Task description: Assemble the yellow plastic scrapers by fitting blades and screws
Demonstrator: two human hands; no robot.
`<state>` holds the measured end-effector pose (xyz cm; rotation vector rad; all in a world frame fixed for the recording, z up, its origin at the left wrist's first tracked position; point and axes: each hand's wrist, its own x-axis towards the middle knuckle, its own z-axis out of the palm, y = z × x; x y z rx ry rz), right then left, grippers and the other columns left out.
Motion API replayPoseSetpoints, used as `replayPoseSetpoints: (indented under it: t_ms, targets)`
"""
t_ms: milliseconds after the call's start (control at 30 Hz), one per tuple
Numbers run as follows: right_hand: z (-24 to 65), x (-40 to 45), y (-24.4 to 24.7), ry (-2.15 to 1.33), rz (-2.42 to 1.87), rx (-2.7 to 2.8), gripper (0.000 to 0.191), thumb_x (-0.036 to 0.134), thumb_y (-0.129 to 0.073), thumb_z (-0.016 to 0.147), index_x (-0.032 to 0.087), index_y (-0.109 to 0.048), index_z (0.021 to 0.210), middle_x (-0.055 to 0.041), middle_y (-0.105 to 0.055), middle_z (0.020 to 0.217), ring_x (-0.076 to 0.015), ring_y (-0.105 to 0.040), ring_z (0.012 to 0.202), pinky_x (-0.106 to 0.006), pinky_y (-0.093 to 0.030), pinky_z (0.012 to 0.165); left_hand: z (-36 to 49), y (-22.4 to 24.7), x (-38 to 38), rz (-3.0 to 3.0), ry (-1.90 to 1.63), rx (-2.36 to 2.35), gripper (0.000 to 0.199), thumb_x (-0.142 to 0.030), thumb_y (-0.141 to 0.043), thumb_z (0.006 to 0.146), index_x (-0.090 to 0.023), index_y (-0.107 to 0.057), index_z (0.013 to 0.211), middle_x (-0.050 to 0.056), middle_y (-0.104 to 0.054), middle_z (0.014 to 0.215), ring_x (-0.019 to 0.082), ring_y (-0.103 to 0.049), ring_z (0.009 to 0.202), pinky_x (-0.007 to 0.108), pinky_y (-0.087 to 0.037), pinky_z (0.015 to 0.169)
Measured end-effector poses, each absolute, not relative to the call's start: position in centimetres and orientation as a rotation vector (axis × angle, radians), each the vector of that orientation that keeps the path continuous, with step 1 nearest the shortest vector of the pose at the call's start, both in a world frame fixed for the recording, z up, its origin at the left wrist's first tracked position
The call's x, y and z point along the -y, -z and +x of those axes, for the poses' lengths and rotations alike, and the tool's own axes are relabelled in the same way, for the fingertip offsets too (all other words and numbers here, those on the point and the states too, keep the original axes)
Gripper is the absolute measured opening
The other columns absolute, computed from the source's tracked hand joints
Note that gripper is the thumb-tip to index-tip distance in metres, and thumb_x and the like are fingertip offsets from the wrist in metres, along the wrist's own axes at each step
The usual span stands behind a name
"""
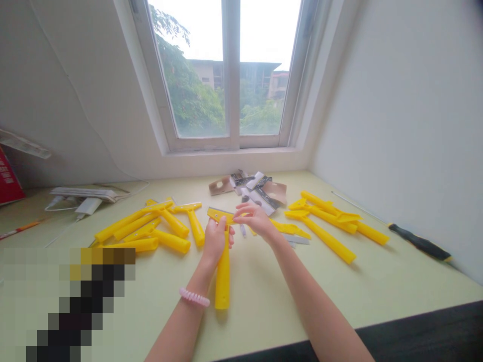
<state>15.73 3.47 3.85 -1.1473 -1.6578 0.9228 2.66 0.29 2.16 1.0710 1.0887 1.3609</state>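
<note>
the pale bench (271,311) carries yellow scrapers (138,225) toward nine o'clock and yellow handles (330,237) toward three, presumably for easy reach. between them, one yellow scraper (222,281) points its handle to six; the left hand (217,236) clasps its neck, likely steadying it. the right hand (256,219) arches over the head's three-o'clock end; whether it's pinching, i can't tell.

The scraper (222,281) looks smooth plastic, the tabletop (260,301) matt, the packaging (258,199) printed card.

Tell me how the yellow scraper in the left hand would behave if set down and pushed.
The yellow scraper looks like moulded plastic, so it is probably stiff. Its broad, flat head should resist rolling; its smooth handle may slide easily.
</note>
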Motion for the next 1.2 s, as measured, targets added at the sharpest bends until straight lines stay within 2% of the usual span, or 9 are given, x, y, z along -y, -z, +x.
replayPoseSetpoints:
  t_ms: [67,200,267,433,733,867,1067,1200]
  targets:
    - [15.7,-3.3,-3.9,-0.957,-1.111,1.658,0.009,0.024,-0.064,0.059,0.019,-0.069,0.064,-0.005,-0.06,0.092,-0.0176,-0.055,0.089,-0.027,-0.043,0.072,2.6,-2.2,-0.2,1.086,-1.364,-1.074,0.025,-0.04,-0.048,0.072,-0.017,-0.041,0.078,-0.006,-0.05,0.048,0.009,-0.044,0.029,0.02,-0.034,0.029]
    - [15.4,-2.8,-4.2,-1.064,-1.115,1.612,0.01,0.024,-0.061,0.061,0.018,-0.067,0.065,0.0001,-0.061,0.064,-0.0139,-0.054,0.066,-0.025,-0.04,0.061,2.6,-2.0,-0.5,1.061,-1.366,-1.079,0.025,-0.04,-0.048,0.072,-0.017,-0.042,0.079,-0.006,-0.05,0.047,0.009,-0.043,0.029,0.02,-0.033,0.028]
    - [15.3,-2.7,-4.3,-1.108,-1.122,1.581,0.01,0.025,-0.061,0.061,0.017,-0.066,0.065,0.0015,-0.059,0.06,-0.0121,-0.052,0.06,-0.023,-0.039,0.058,2.5,-1.8,-0.7,1.056,-1.365,-1.089,0.026,-0.041,-0.048,0.072,-0.017,-0.042,0.08,-0.006,-0.05,0.046,0.009,-0.044,0.029,0.02,-0.032,0.027]
    - [15.2,-2.6,-4.3,-1.183,-1.043,1.495,0.01,0.023,-0.063,0.059,0.016,-0.062,0.065,0.0019,-0.058,0.061,-0.0099,-0.05,0.059,-0.022,-0.038,0.058,2.5,-1.8,-0.7,1.098,-1.356,-1.077,0.027,-0.042,-0.048,0.073,-0.017,-0.041,0.08,-0.005,-0.051,0.048,0.009,-0.044,0.029,0.02,-0.033,0.028]
    - [15.2,-2.8,-3.5,-1.529,-1.002,1.15,0.022,0.017,-0.068,0.05,0.018,-0.052,0.064,0.0057,-0.054,0.056,-0.0077,-0.052,0.056,-0.022,-0.039,0.058,2.7,-2.0,-0.4,1.102,-1.355,-1.09,0.028,-0.043,-0.049,0.072,-0.018,-0.041,0.08,-0.006,-0.051,0.047,0.009,-0.044,0.029,0.02,-0.033,0.028]
    - [15.4,-2.9,-3.4,-1.595,-0.958,1.136,0.022,0.016,-0.069,0.052,0.018,-0.054,0.069,0.005,-0.056,0.059,-0.0082,-0.055,0.059,-0.022,-0.042,0.063,2.6,-2.1,-0.3,1.121,-1.346,-1.087,0.027,-0.043,-0.048,0.073,-0.018,-0.039,0.08,-0.006,-0.051,0.048,0.009,-0.044,0.03,0.021,-0.034,0.029]
    - [16.5,-3.1,-3.7,-1.676,-0.992,1.136,0.03,0.022,-0.065,0.063,0.02,-0.058,0.093,-0.0012,-0.064,0.076,-0.0127,-0.062,0.071,-0.029,-0.047,0.075,2.5,-1.9,-0.6,1.115,-1.362,-1.08,0.029,-0.044,-0.049,0.072,-0.018,-0.039,0.079,-0.006,-0.051,0.048,0.009,-0.044,0.029,0.02,-0.033,0.029]
    - [16.6,-3.1,-3.7,-1.671,-1.082,1.145,0.021,0.019,-0.067,0.061,0.015,-0.061,0.081,-0.0025,-0.064,0.072,-0.0115,-0.06,0.066,-0.026,-0.047,0.07,2.6,-1.7,-0.7,1.094,-1.37,-1.085,0.03,-0.045,-0.049,0.071,-0.018,-0.038,0.078,-0.005,-0.051,0.048,0.01,-0.044,0.029,0.021,-0.033,0.028]
